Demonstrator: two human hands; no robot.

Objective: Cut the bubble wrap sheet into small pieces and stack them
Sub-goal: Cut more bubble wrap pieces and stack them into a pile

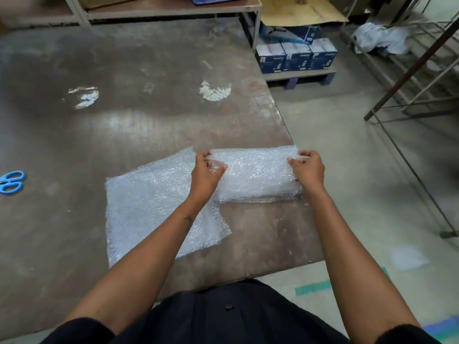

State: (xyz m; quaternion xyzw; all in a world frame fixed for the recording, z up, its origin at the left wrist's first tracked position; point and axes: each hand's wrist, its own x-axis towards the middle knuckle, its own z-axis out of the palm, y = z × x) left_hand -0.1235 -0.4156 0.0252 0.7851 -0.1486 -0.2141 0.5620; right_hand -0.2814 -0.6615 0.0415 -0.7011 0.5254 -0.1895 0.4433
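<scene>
While my left hand (pixel 207 170) and right hand (pixel 308 167) pinch the cut piece (pixel 255 175) with fingers clamped on its ends, I should square its edges before stacking.

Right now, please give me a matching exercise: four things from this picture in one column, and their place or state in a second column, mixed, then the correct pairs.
Things:
1. scissors
2. small bubble wrap piece
3. large bubble wrap sheet
4. blue boxes

Places or states:
A. flat on the table, under the left forearm
B. on a low pallet on the floor
C. held at both ends by the left hand and right hand
D. at the table's far left edge

Pairs: 1-D, 2-C, 3-A, 4-B
</scene>
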